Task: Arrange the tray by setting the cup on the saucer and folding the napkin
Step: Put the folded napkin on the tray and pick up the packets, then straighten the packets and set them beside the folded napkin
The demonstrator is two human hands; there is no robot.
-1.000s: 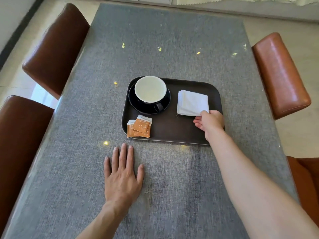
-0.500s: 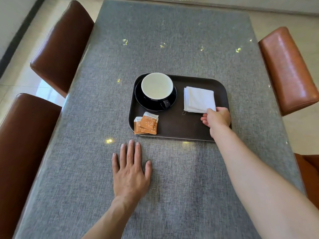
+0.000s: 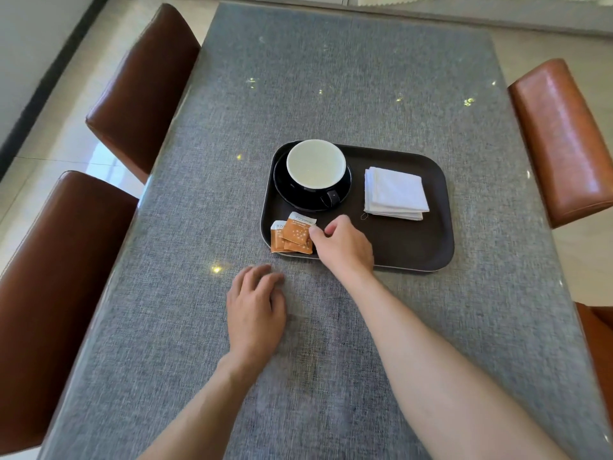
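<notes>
A dark brown tray lies on the grey table. On its left half a black cup with a white inside stands on a black saucer. A white napkin lies folded into a square on the tray's right half. Two orange packets rest at the tray's near left corner. My right hand is over the tray's front edge, thumb and fingertips touching the right edge of the packets. My left hand lies on the table in front of the tray, fingers curled, holding nothing.
The grey table stretches away beyond the tray. Two brown leather chairs stand along its left side, and an orange-brown chair stands on the right. Another chair corner shows at the right edge.
My right hand has left the napkin's near corner and moved left across the tray to the orange packets. My left hand's fingers have curled in from flat.
</notes>
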